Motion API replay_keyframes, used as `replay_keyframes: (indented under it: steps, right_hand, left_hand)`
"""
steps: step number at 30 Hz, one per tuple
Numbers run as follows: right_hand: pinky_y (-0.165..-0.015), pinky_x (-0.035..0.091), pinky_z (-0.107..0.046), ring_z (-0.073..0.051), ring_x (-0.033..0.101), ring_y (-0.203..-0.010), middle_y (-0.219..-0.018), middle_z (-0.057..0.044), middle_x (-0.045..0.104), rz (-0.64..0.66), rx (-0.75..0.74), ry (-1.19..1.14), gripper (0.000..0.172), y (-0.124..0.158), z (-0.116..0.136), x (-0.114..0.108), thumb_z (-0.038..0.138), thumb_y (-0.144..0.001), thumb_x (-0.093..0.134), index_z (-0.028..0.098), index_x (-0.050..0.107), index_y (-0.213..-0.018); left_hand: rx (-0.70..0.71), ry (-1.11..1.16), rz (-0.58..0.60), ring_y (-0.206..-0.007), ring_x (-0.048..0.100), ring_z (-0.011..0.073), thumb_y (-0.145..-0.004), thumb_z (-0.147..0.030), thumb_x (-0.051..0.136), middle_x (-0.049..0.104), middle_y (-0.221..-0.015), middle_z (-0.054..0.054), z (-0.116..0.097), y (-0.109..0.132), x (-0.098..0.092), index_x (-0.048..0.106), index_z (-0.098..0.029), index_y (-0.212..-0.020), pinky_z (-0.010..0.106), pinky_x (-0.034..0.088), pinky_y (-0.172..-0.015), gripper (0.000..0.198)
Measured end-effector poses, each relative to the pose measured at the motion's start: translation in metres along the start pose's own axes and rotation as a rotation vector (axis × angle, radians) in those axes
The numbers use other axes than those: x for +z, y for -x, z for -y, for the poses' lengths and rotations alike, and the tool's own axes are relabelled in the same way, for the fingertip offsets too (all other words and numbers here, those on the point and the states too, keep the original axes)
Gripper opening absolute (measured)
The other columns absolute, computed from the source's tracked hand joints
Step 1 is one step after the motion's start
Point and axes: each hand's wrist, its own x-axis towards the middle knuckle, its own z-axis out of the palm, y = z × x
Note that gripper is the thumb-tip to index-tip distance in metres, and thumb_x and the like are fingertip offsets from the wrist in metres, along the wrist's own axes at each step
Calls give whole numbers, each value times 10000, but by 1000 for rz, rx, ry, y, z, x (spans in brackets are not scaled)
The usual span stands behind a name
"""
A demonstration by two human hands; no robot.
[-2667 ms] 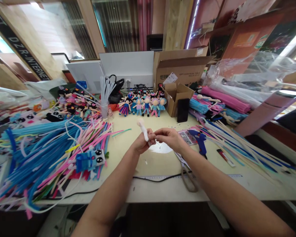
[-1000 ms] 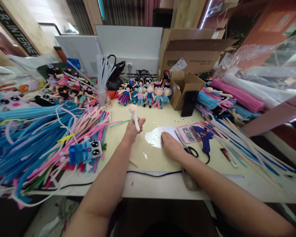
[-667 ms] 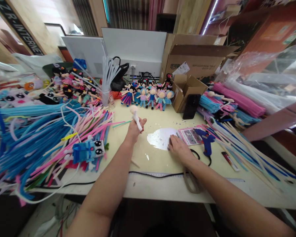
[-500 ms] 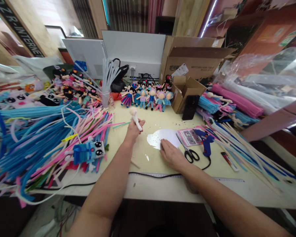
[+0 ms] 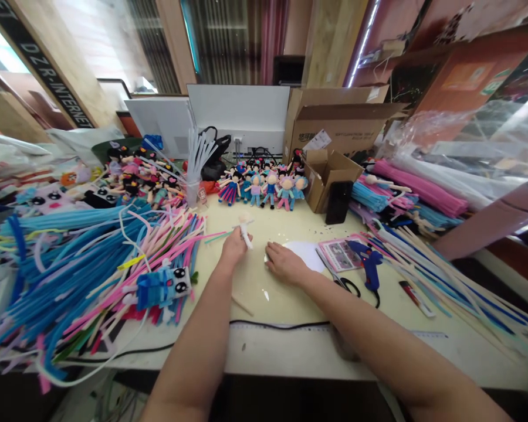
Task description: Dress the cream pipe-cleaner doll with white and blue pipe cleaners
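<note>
My left hand (image 5: 234,248) is closed around a small unfinished doll (image 5: 247,237) with a pale head and a white body, held above the middle of the table. My right hand (image 5: 285,262) lies flat, fingers stretched to the left, over the left part of a rounded white sheet (image 5: 310,253); nothing shows in its grasp. Black-handled scissors (image 5: 350,286) lie just right of that hand, partly covered by the forearm. Beside them are a pink printed card (image 5: 342,258) and a blue glue gun (image 5: 370,266).
Loose pipe cleaners (image 5: 83,281) cover the left side, with a blue plush figure (image 5: 162,287) on top. Finished dolls (image 5: 270,190) stand at the back near a small open carton (image 5: 319,176) and a black phone (image 5: 338,202). A black cord (image 5: 281,325) crosses the front.
My right hand has slid left over the white sheet, covering its left edge. My left hand still holds the doll, now turned slightly. The camera view has shifted a little.
</note>
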Motion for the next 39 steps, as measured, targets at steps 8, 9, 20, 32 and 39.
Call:
replay_keyframes:
  steps: [8,9,20,32,39]
  right_hand:
    - [-1061,360,-359,-227,445,-1262,-1347,-159,501,-3,-99,-65,440,68,2,-12,322,-927,394,89,489,-1288]
    - [-1070,346,-352,-225,438,-1267,-1342,-161,505,3,-69,-51,431,62,-4,-15,311,-930,390,79,494,-1278]
    - [-1076,312,-425,-304,361,-1316,-1405,-209,412,-23,-8,-10,546,63,12,4,382,-890,473,38,445,-1313]
    - [-1051,317,-461,-340,343,-1319,-1389,-268,402,-85,245,24,622,73,-5,4,444,-864,507,0,443,-1295]
    - [-1054,333,-410,-276,383,-1305,-1378,-202,451,-76,57,-7,584,60,4,3,477,-905,398,65,439,-1318]
  left_hand:
    - [24,-338,94,-755,599,218,-805,-291,534,640,-829,76,1,4,9,519,-202,-891,277,368,-640,124]
    - [16,-378,113,-790,608,229,-818,-288,514,646,-864,89,0,6,10,517,-194,-918,285,380,-659,138]
    - [-66,-706,203,-939,636,272,-878,-297,404,663,-1013,141,-5,42,-8,475,-184,-1064,335,441,-735,228]
    - [-77,-811,222,-943,640,277,-885,-319,371,666,-1007,155,3,78,-36,447,-179,-1045,333,439,-730,225]
    - [-82,-795,188,-918,644,287,-895,-323,352,666,-998,159,4,74,-33,441,-181,-1065,346,443,-709,239]
